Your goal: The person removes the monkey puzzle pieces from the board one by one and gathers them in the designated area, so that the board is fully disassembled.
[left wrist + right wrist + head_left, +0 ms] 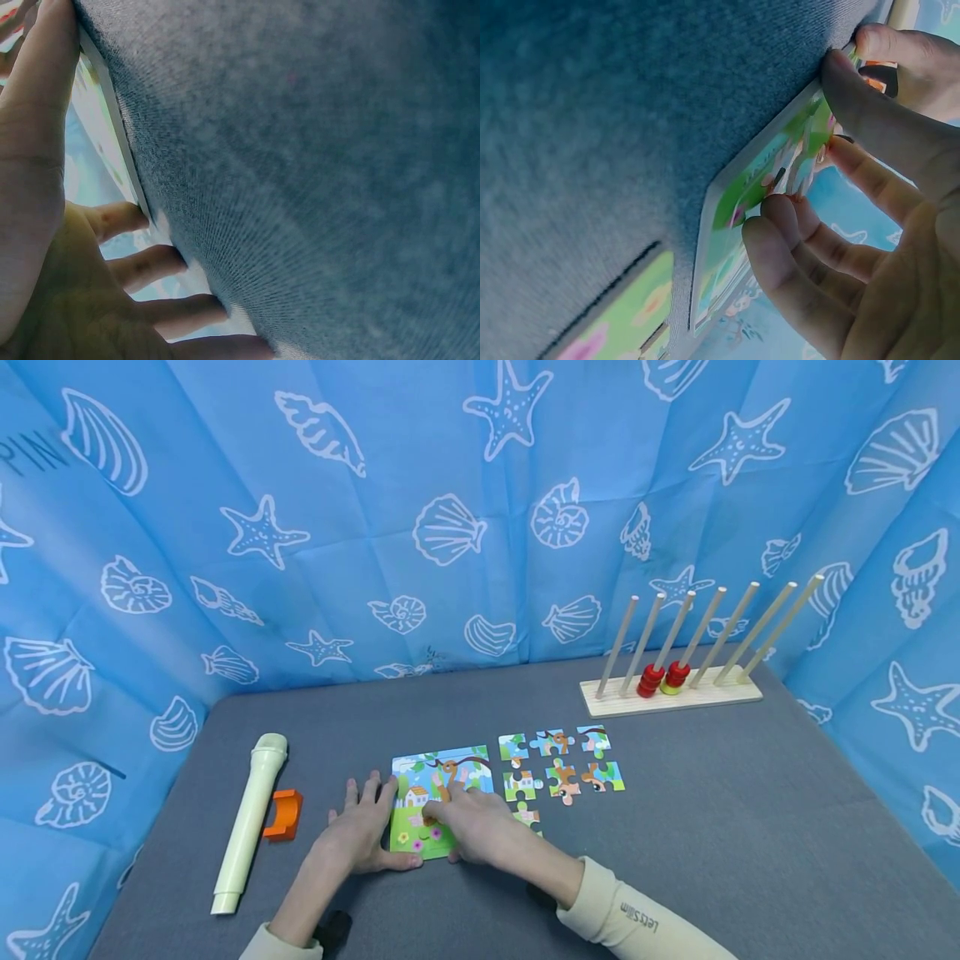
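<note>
A square picture puzzle board (408, 842) with a house, grass and flowers lies on the table. My left hand (362, 831) rests at its left side, fingers spread and thumb along the near edge; in the left wrist view its fingertips touch down beside the board. Over the board's lower right part, my right hand (476, 825) has bent fingers on the picture. In the right wrist view, its thumb lies at the board's edge, and a green part (804, 159) with pale edges looks raised near its fingertips. Whether they pinch it is unclear.
Several loose jigsaw pieces (562, 779) lie in rows right of the board, the nearest partly behind my right arm. Farther right stands a wooden peg rack (682, 695) with red rings. A pale green toy microphone (251, 822) and an orange curved block (284, 816) lie left.
</note>
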{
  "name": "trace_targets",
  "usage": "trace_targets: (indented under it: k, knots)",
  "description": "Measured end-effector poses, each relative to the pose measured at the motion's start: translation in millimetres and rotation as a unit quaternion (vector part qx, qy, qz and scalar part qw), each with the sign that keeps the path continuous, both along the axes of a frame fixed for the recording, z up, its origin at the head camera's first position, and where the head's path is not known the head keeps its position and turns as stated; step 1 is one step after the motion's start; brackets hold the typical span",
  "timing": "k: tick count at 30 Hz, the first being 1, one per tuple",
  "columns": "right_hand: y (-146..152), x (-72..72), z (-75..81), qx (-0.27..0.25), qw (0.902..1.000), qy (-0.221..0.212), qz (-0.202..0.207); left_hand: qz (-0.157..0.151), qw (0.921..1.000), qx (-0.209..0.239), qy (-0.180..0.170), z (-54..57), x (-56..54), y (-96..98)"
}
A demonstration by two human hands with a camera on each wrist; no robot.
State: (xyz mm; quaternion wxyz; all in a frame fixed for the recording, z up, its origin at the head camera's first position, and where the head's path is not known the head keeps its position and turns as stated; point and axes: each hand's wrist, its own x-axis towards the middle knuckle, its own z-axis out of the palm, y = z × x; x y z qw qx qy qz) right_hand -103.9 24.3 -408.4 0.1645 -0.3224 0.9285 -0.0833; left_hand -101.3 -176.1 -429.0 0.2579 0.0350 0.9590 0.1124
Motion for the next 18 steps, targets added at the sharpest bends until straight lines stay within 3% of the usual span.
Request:
trace_targets:
  k: [13,18]
  knots:
    - [-0.7,3.6,3.1,-0.008,0.9999,0.012,0.004,0.002,1.0000,-0.001,0.000,-0.1,0.0,0.4]
    - [-0.4,4.6,3.6,-0.022,0.9990,0.037,0.008,0.001,1.0000,-0.001,0.006,0.1,1.0,0.3]
